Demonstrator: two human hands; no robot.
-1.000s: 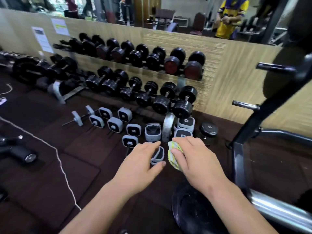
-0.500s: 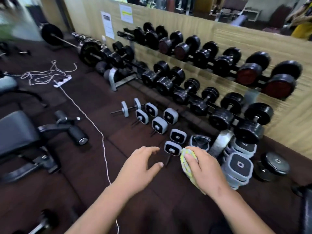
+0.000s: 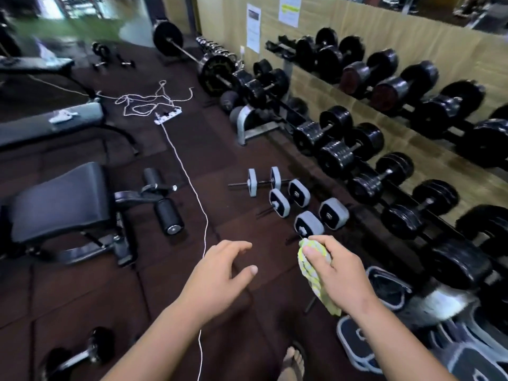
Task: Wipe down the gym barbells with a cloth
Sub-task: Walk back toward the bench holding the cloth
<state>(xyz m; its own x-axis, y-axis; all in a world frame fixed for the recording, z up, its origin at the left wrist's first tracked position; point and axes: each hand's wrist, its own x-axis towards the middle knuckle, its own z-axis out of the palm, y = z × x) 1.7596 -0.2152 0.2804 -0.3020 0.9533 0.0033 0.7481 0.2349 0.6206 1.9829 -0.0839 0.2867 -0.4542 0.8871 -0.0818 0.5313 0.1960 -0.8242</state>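
My right hand (image 3: 336, 273) grips a yellow-and-white cloth (image 3: 312, 266), held just in front of a grey square-plated dumbbell (image 3: 309, 224) on the floor. My left hand (image 3: 220, 273) hovers open over the dark mat, fingers spread, holding nothing. Several more grey dumbbells (image 3: 279, 202) lie in a row beyond. A long barbell (image 3: 189, 55) with black plates rests on the floor at the far end by the wall. Black round dumbbells (image 3: 365, 185) fill a two-tier rack along the wall on the right.
A black padded bench (image 3: 63, 202) stands at left. A white cord (image 3: 189, 185) runs across the floor from a power strip (image 3: 167, 116). A loose dumbbell (image 3: 77, 356) lies at bottom left. Grey plates (image 3: 354, 339) are stacked at bottom right. My sandalled foot (image 3: 294, 364) shows below.
The view has swung left along the rack, bringing the bench, cord and barbell into sight. Both hands have come away from the stacked grey plates; the right still holds the cloth.
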